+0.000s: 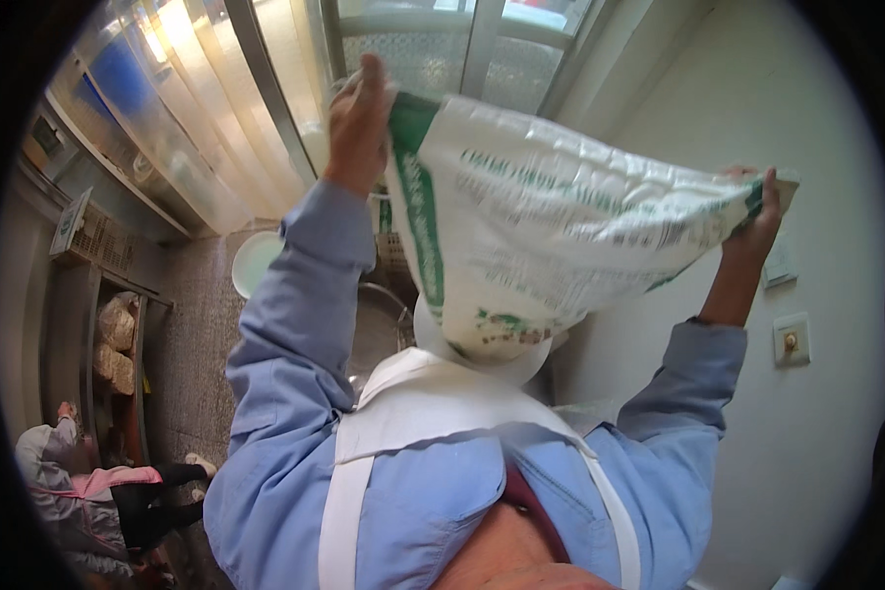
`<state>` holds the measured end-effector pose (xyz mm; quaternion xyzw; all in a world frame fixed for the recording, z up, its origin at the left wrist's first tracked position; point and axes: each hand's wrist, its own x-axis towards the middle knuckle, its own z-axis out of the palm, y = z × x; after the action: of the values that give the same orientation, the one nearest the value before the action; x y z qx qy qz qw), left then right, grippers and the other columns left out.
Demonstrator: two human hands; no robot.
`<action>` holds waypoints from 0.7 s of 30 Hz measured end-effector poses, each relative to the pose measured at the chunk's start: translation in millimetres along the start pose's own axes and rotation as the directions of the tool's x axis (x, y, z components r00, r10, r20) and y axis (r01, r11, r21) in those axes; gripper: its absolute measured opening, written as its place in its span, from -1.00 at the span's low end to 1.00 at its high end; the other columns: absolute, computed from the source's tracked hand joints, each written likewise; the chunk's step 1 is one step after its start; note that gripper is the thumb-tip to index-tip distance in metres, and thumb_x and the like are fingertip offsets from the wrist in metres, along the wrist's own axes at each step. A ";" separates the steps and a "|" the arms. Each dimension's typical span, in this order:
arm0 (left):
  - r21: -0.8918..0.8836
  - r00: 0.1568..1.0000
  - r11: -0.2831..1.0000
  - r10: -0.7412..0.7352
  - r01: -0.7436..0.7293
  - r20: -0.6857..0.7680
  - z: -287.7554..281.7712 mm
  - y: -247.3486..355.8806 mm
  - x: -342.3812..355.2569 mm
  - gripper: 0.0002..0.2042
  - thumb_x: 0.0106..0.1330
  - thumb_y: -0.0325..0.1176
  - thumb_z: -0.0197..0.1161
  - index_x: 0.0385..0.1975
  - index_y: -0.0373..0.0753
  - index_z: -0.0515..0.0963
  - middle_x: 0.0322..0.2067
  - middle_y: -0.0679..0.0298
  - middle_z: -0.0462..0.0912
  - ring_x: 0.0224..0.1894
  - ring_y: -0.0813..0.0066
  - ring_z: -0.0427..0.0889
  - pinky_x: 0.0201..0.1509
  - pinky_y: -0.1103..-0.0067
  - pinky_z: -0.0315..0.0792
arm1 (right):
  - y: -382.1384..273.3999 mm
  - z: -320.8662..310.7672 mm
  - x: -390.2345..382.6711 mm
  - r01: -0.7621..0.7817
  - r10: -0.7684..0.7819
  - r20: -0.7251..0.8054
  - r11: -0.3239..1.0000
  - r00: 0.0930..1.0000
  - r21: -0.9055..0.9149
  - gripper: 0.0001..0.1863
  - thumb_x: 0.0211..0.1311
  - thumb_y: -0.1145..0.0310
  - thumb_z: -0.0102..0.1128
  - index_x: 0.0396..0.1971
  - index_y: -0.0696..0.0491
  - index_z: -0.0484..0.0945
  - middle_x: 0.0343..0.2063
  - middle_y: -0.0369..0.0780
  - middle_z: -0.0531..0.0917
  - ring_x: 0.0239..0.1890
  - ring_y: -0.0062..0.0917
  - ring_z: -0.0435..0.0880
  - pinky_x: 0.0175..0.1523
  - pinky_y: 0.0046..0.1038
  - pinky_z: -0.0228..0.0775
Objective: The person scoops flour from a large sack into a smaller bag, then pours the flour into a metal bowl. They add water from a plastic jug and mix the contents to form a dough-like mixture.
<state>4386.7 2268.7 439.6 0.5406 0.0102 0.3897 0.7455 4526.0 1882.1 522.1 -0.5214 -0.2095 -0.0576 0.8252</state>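
Observation:
A large white sack (541, 226) with green bands and printing hangs stretched between my raised hands, in front of my chest. At its upper left corner, my left hand (357, 128) is closed on the edge, beside a green band. My right hand (754, 228) grips the opposite corner, which droops slightly to the right. The sack narrows downward toward my white apron (462, 398). What is inside it, if anything, cannot be seen. Partly behind my left sleeve and the sack is a round metal vessel (376, 329).
A pale green basin (256, 264) sits on the floor at left. Beyond it are a shelf unit (118, 295) with bagged goods and a person (79, 492). Plastic strip curtains (197, 108) hang at upper left. The right wall carries a switch plate (792, 340).

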 end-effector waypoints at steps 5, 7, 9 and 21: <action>0.042 0.983 0.999 -0.012 0.005 0.185 -10.2 -16.3 6.7 -0.61 0.23 -0.10 0.10 -0.09 -0.23 0.27 -0.29 0.28 0.46 -0.28 0.56 0.48 -0.18 0.70 0.41 | -5.7 -25.0 40.3 -0.022 0.033 -0.129 0.996 0.991 0.087 -0.80 0.14 0.32 0.11 -0.37 0.16 0.42 -0.50 -0.25 0.51 -0.42 -0.51 0.55 -0.29 -0.50 0.45; 0.050 0.963 0.995 0.069 -0.084 0.262 -17.6 -15.5 2.4 -0.59 0.22 -0.18 0.12 -0.03 -0.24 0.25 -0.22 0.25 0.47 -0.24 0.53 0.49 -0.12 0.69 0.42 | -11.2 -36.1 51.8 -0.019 0.015 -0.159 1.000 0.987 -0.022 -0.77 0.09 0.37 0.17 -0.32 0.18 0.42 -0.47 -0.26 0.52 -0.41 -0.52 0.54 -0.27 -0.51 0.45; 0.034 0.933 0.991 0.111 -0.131 0.341 -29.4 -13.4 -1.9 -0.62 0.21 -0.37 0.14 0.02 -0.23 0.26 -0.13 0.22 0.47 -0.14 0.51 0.49 -0.03 0.69 0.41 | -13.6 -48.3 52.9 -0.004 -0.030 -0.247 0.990 0.968 -0.138 -0.73 0.06 0.39 0.21 -0.29 0.20 0.42 -0.44 -0.26 0.52 -0.38 -0.52 0.54 -0.25 -0.52 0.44; 0.198 0.854 0.903 0.264 -0.382 0.448 -50.1 0.7 -0.3 -0.89 0.23 -0.46 0.11 -0.28 -0.27 0.50 -0.36 0.32 0.57 -0.32 0.66 0.55 -0.21 0.76 0.46 | -33.7 60.4 5.0 0.568 -0.104 0.681 -0.469 0.725 -0.676 -0.48 0.02 0.20 0.19 0.00 0.06 0.36 0.02 -0.12 0.42 0.10 -0.17 0.30 0.19 -0.28 0.12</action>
<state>4364.3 2308.6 419.3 0.7036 -0.1834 0.3829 0.5698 4502.7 1920.9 574.5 -0.8436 -0.3575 -0.3973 -0.0531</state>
